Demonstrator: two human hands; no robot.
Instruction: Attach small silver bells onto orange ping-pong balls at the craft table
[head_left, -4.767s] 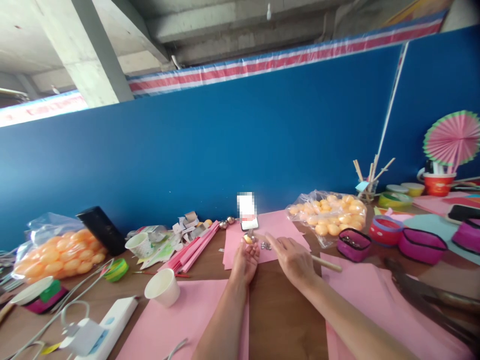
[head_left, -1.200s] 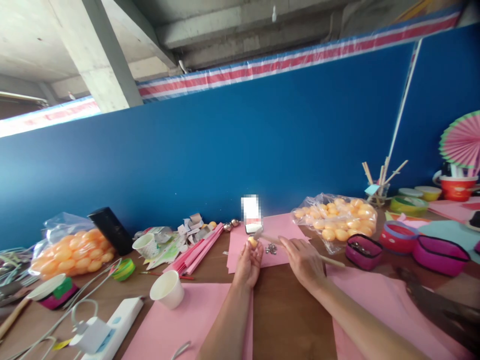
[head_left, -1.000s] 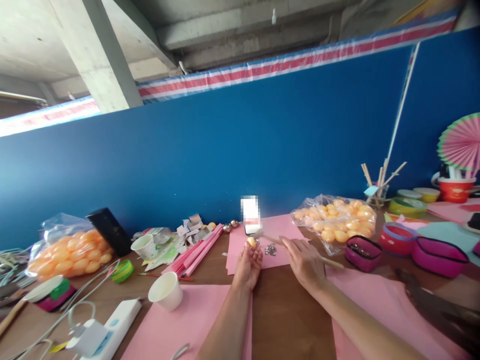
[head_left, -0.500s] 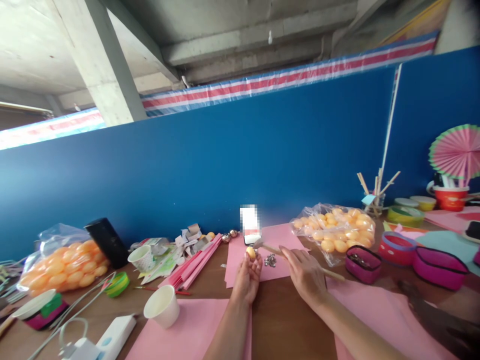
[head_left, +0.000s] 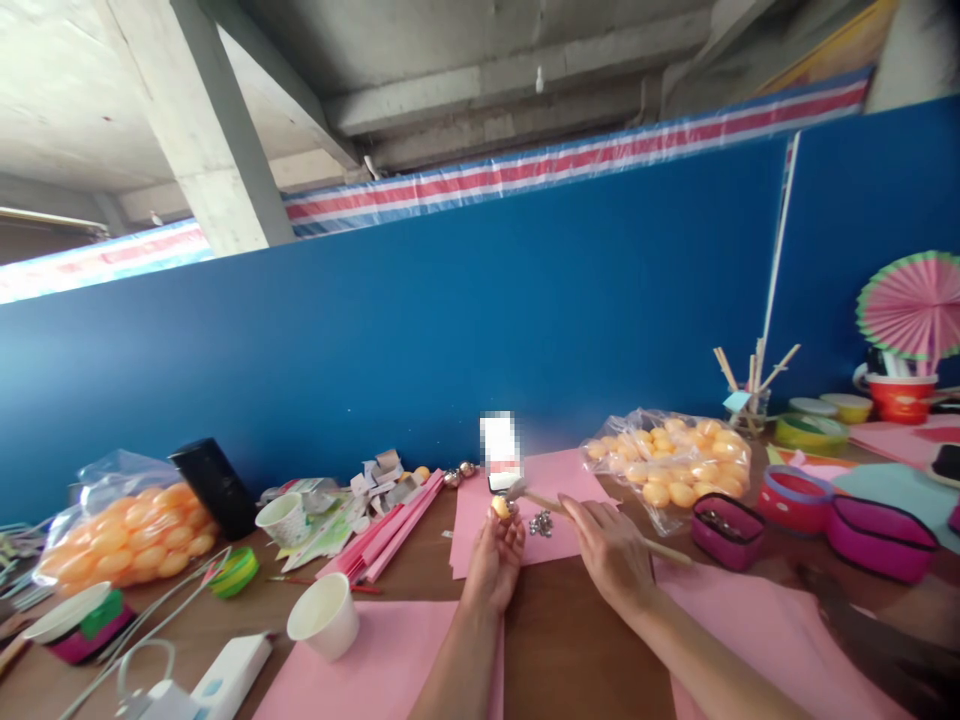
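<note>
In the middle, my left hand (head_left: pixel 497 558) holds a small yellow-orange ball (head_left: pixel 501 508) up in its fingertips. My right hand (head_left: pixel 611 545) is closed around a long wooden-handled brush (head_left: pixel 546 499), whose tip touches or nearly touches the ball. The handle's far end sticks out to the right of my right hand. Just right of the ball, a small heap of silvery pieces (head_left: pixel 541 523) lies on a pink sheet (head_left: pixel 574 475). Behind the ball stands a phone (head_left: pixel 503 482) with a blurred screen.
Bags of orange balls lie at left (head_left: pixel 120 535) and right (head_left: pixel 675 465). A white paper cup (head_left: pixel 324 618) stands at front left, near a power strip (head_left: pixel 234 672). Pink strips (head_left: pixel 397 525) lie behind it. Magenta containers (head_left: pixel 879 535) and a dark tool (head_left: pixel 870 620) are at right.
The ball has turned slightly in my left hand and shows more silver on its side. Both hands stay in nearly the same place.
</note>
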